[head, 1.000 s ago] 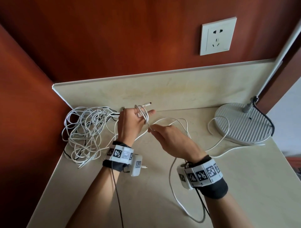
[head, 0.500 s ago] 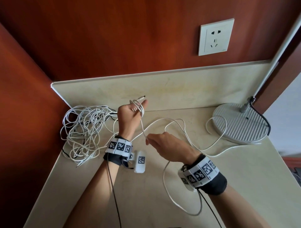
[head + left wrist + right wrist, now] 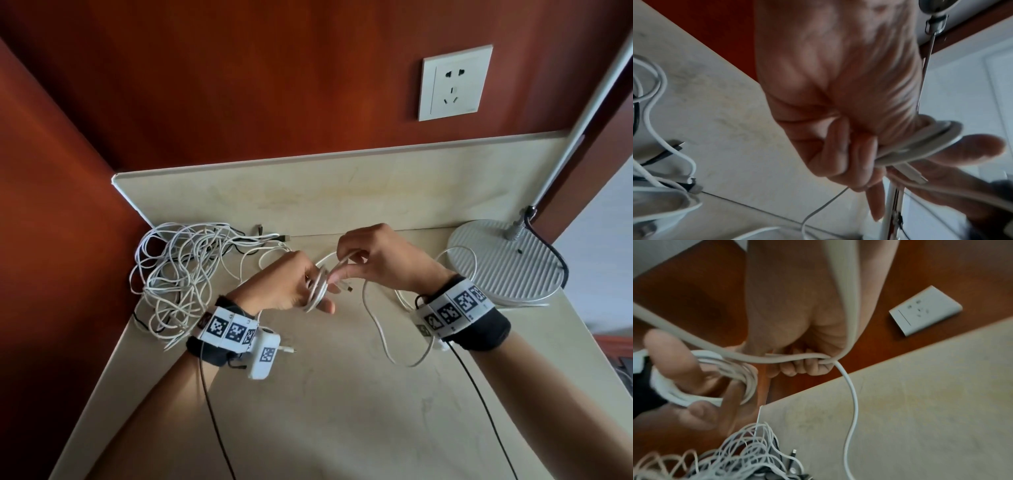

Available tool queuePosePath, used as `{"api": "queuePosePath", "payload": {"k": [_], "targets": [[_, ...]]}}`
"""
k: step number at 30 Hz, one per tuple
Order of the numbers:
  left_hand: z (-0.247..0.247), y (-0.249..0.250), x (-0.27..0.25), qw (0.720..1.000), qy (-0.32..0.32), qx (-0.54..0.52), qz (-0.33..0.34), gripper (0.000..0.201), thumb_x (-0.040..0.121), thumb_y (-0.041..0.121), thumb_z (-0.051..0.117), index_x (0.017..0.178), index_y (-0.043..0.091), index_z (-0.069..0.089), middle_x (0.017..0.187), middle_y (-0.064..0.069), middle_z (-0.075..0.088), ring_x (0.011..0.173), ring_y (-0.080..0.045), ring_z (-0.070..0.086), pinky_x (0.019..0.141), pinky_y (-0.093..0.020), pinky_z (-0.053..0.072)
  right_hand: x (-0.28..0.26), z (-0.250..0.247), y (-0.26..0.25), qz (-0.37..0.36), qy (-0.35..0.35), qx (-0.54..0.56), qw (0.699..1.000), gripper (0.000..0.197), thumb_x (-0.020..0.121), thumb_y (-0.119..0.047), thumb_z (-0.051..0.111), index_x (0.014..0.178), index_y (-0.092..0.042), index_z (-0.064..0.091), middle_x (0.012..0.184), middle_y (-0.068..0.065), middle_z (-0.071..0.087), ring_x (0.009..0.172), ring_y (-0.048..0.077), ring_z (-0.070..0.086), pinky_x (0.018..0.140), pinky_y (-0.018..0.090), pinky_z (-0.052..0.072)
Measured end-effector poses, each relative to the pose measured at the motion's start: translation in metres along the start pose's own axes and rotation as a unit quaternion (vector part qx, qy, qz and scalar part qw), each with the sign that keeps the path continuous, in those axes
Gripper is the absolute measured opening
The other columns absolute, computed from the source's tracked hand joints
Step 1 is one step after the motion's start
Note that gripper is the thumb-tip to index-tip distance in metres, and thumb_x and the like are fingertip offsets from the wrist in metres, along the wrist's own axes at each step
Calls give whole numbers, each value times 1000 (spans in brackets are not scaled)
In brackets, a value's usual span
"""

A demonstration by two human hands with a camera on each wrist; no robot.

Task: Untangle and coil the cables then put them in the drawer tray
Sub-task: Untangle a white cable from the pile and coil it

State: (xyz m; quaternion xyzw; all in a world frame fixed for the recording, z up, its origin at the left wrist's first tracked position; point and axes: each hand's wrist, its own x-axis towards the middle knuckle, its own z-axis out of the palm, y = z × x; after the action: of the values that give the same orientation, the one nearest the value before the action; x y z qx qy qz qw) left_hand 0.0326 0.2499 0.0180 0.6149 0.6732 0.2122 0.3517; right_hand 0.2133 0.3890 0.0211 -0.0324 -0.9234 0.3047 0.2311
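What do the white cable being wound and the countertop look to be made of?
White cable: smooth matte plastic or rubber sheath, since it bends into soft loops round the left hand. Countertop: cream polished stone, maybe marble or an imitation, faintly veined and mottled.

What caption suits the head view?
Left hand holds coiled white cable; right hand feeds its slack.

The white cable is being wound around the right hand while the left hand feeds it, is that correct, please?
Not quite: the white cable is wound around the left hand, and the right hand feeds it. The head view shows this.
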Motion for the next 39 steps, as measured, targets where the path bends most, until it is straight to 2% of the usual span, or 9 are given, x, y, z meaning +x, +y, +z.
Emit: {"api": "queuePosePath", "payload": {"k": [3,7,11,16,24,29,32,33,39], "targets": [[-3,15,-13,996,-24,-73,41,16,67,43,89,80,43,80,86,9,77,66,6,67,62,-18,51,0,5,6,48,11,136,989,48,79,-54,83,82,-8,68,69,17,59,59,32,48,55,38,37],[-2,28,-23,976,25,-141,162,75,69,75,66,103,10,81,54,-1,58,52,-10,49,57,-34,46,0,21,18,113,40,228,966,56,87,-61,73,85,-5,70,71,20,62,60,21,47,56,40,37],[-6,36,-19,953,88,-197,213,27,83,10,72,107,-1,79,61,7,57,56,-9,48,57,-41,49,-8,43,32,86,10,29,996,47,101,-49,50,93,-8,71,82,8,73,72,26,68,64,47,53],[-15,46,-5,943,216,-178,178,31,88,8,78,112,-10,71,64,10,65,60,8,54,61,-9,40,-4,59,20,45,-34,-130,990,28,109,-33,48,97,-10,57,86,14,70,76,40,64,66,40,46],[-14,27,15,932,352,-67,57,22,73,53,79,91,40,81,96,4,79,77,12,68,74,-15,54,-7,53,13,82,-112,-243,960,26,106,-37,56,105,-11,51,93,8,72,81,37,69,86,47,53],[-3,19,34,901,384,-203,-13,45,93,47,70,97,4,80,56,6,61,40,3,40,46,-21,32,-6,66,-1,123,21,54,991,33,103,-20,63,128,-11,43,90,-2,70,76,15,68,72,32,55],[-1,17,42,894,381,-232,-34,26,100,26,67,107,4,79,94,3,55,40,-1,33,44,-18,31,-2,67,-6,179,56,181,966,12,106,-7,48,116,-11,52,82,-3,72,73,16,70,75,42,58],[0,17,43,894,377,-241,-33,24,101,24,66,108,7,79,45,5,55,40,-4,32,43,-19,30,-2,67,-7,190,46,204,959,15,106,-6,43,115,-12,53,79,-3,69,69,19,68,74,46,58],[-3,18,38,899,368,-236,23,50,95,60,55,119,23,78,71,-20,40,53,-16,33,48,-25,32,-1,66,-17,240,85,205,945,29,113,-32,34,106,-24,61,74,-4,48,67,13,46,67,38,44]]}}
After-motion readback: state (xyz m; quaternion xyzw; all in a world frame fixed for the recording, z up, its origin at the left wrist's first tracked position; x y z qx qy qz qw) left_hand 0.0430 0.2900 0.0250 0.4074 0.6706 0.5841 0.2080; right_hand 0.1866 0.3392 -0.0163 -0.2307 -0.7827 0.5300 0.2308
